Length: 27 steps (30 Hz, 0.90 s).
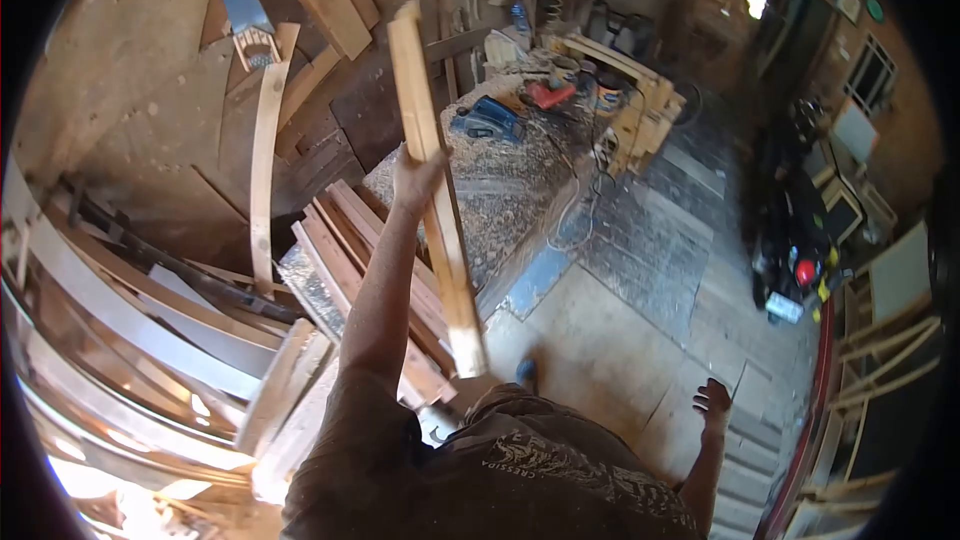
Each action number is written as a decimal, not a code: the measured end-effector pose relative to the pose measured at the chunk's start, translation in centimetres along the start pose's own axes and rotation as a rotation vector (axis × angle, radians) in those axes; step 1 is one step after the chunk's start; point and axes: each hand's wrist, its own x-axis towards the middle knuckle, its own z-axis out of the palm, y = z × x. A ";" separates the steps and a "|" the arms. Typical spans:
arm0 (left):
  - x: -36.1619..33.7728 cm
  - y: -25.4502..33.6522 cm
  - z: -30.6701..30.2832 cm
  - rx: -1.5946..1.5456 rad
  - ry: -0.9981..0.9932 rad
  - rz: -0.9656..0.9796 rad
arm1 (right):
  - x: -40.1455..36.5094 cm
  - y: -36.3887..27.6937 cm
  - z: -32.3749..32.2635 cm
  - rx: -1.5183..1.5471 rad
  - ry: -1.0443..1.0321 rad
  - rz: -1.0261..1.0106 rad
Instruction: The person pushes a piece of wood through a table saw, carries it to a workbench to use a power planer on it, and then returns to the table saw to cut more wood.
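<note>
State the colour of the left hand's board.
The board is light tan: see the head view.

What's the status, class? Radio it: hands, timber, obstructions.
Left hand gripping timber near mid-length. Right hand empty, out to the side. Possible obstruction: blue power tool amid shavings.

Dim above the right hand, glaring white lower-left of the left hand. Strongly bowed and blackened toward the edges.

Left hand grips, arm outstretched; right hand is loosely spread.
</note>
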 end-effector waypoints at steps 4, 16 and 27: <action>8.6 -7.2 3.8 -0.278 0.313 -0.096 | 18.0 3.3 12.0 0.023 -0.289 0.004; 19.9 -3.0 11.0 0.790 -0.060 0.220 | 53.4 -6.9 28.0 -0.351 -0.608 0.266; 24.0 -26.4 17.2 1.470 -0.803 0.196 | 61.0 -36.0 67.4 -0.448 -1.210 -0.681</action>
